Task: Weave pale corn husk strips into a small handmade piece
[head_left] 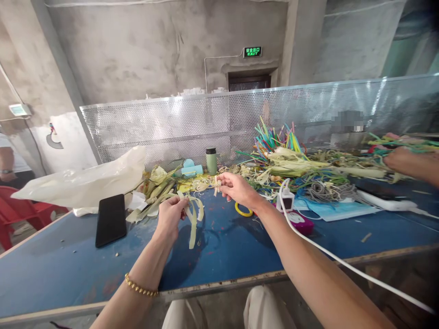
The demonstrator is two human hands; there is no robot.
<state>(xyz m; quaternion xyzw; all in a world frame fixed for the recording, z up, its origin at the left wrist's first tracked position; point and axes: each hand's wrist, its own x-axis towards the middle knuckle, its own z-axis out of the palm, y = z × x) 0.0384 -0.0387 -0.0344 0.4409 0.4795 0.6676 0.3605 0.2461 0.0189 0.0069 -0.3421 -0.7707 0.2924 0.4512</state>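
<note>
My left hand [170, 215] is closed around a bunch of pale yellow-green leaf strips [192, 220] that hang down over the blue table [222, 251]. My right hand [234, 188] is raised a little farther back and pinches the end of a thin pale strip [216, 183] between thumb and fingers. A gold bead bracelet [140, 287] sits on my left wrist. Just behind my left hand lies a heap of loose green and pale leaves [156, 189].
A black phone [110, 219] lies left, beside a cream plastic bag [89, 180]. A green flask [211, 161], a yellow ring [243, 211], a white charger with cable [287, 199], coloured strips and husks [295, 164] fill the back. Another person's hand [403, 161] works at right. A perforated metal screen [240, 119] stands behind.
</note>
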